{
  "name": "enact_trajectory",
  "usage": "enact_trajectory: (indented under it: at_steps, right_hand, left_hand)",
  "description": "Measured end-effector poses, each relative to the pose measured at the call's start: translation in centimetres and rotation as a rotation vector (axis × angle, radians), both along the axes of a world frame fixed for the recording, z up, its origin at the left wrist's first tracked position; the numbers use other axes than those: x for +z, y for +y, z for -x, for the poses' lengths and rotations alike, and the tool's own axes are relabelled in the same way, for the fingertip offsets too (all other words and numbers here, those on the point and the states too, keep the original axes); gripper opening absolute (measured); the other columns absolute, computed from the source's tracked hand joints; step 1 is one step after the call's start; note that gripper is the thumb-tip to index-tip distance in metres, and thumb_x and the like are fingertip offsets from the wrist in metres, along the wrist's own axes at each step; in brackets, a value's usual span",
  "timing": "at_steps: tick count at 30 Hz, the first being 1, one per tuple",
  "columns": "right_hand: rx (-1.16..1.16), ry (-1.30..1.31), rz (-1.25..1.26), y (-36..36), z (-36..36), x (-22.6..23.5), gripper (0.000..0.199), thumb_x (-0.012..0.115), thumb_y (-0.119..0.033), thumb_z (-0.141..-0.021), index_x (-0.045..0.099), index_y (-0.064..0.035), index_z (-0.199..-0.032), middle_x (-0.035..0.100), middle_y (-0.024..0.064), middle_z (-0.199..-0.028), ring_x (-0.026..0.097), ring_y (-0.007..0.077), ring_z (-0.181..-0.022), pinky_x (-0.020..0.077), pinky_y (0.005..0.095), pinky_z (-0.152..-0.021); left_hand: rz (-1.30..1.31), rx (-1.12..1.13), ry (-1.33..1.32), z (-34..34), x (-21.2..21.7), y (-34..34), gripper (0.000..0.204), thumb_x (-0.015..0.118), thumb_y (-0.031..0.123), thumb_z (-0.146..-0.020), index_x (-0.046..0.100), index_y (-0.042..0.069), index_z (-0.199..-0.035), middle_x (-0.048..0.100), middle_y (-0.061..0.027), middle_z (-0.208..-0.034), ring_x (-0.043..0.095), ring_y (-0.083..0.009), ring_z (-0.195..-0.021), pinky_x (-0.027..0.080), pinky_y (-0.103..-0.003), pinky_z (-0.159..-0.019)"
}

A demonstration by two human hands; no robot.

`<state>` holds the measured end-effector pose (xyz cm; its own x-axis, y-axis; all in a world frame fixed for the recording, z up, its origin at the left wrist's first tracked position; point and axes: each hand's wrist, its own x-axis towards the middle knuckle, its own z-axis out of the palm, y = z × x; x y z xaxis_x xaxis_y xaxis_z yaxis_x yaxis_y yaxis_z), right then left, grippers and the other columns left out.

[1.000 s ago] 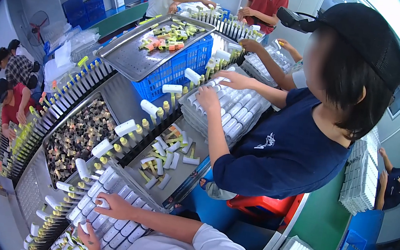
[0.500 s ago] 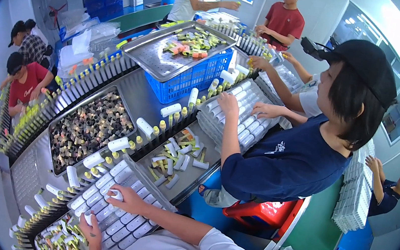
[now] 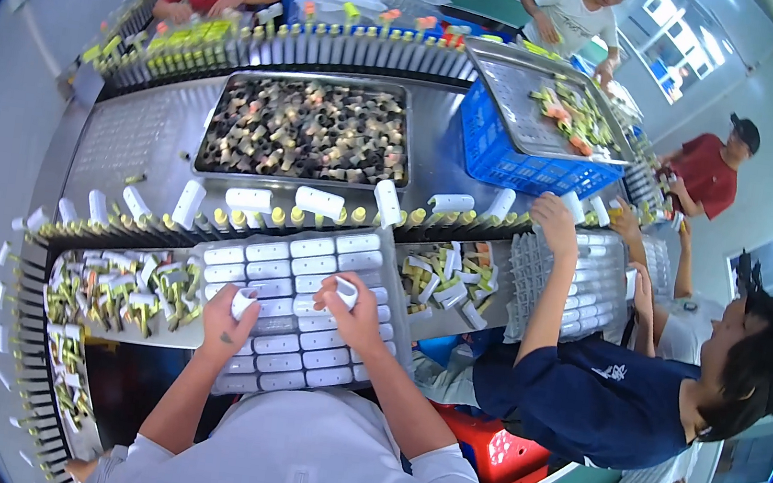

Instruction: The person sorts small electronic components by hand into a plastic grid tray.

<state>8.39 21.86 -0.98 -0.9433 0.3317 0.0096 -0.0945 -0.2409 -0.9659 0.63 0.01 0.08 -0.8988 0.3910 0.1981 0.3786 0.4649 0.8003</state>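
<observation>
My left hand (image 3: 224, 323) is closed around a white plastic shell (image 3: 244, 304), held over the left part of a clear plastic tray (image 3: 399, 335). The tray holds rows of the same rounded white shells (image 3: 304, 343). Farther right above it, my right hand (image 3: 355, 323) grips another white shell (image 3: 345, 290) by the fingers. Behind the tray runs a row of upright yellow-tipped pegs (image 3: 279, 216), a few with white shells leaning on them. Left of the tray lies a heap of yellow-green and white pieces (image 3: 125, 291).
A metal tray (image 3: 207, 152) of small dark pieces lies beyond the pegs. A blue crate (image 3: 503, 159) carries another metal tray (image 3: 502, 87). On my right, a co-worker in a navy shirt (image 3: 570, 394) works at a similar tray, near a red stool (image 3: 496, 453). More people stand across the line.
My view has swung left, so the scene sits differently in the picture. Both my hands still hold white shells, now side by side over the tray. The navy-shirted co-worker's hand has lifted to the pegs.
</observation>
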Motion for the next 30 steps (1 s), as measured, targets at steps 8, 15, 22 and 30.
enact_trajectory:
  at_steps: [8, 15, 22, 30]
  right_hand:
    - [-0.068, 0.044, -0.045, -0.6, -0.2, 0.1, 0.018, 0.057, -0.01, -0.089, 0.053, 0.0005, -0.103, 0.064, 0.0104, -0.079, 0.064, 0.0168, -0.072, 0.0518, 0.0313, -0.069]
    - [-0.078, 0.026, -0.048, -0.8, -0.2, 1.5, 0.022, 0.047, -0.013, -0.09, 0.04, -0.0022, -0.109, 0.064, 0.0143, -0.082, 0.063, 0.0212, -0.067, 0.0505, 0.0332, -0.066]
    - [-0.105, -0.153, -0.22, -0.1, -0.4, 2.4, 0.028, 0.057, -0.008, -0.087, 0.042, -0.0032, -0.11, 0.063, 0.0138, -0.086, 0.064, 0.0193, -0.071, 0.0518, 0.0305, -0.068]
    - [-0.039, -0.158, -0.713, -0.7, 1.6, 5.7, 0.033, 0.07, -0.016, -0.082, 0.052, -0.0039, -0.107, 0.064, 0.0102, -0.092, 0.063, 0.019, -0.087, 0.0481, 0.0319, -0.078]
  left_hand:
    - [-0.005, -0.051, 0.036, 0.0, -0.3, -0.8, 0.029, 0.069, 0.027, -0.078, 0.063, 0.003, -0.091, 0.062, -0.016, -0.082, 0.061, -0.0355, -0.074, 0.049, -0.039, -0.064]
    - [-0.017, -0.032, 0.084, -0.5, 0.4, -1.1, 0.029, 0.07, 0.028, -0.078, 0.064, 0.003, -0.092, 0.063, -0.013, -0.083, 0.062, -0.0338, -0.074, 0.05, -0.038, -0.064]
    - [-0.12, -0.082, 0.103, -0.2, -0.4, 0.0, 0.031, 0.069, 0.028, -0.079, 0.063, 0.001, -0.092, 0.061, -0.0167, -0.082, 0.061, -0.0366, -0.075, 0.049, -0.041, -0.066]
    - [-0.064, -0.079, 0.011, 0.0, 0.1, -1.2, 0.029, 0.069, 0.024, -0.077, 0.063, 0.001, -0.093, 0.06, -0.0168, -0.081, 0.061, -0.0365, -0.075, 0.048, -0.04, -0.066]
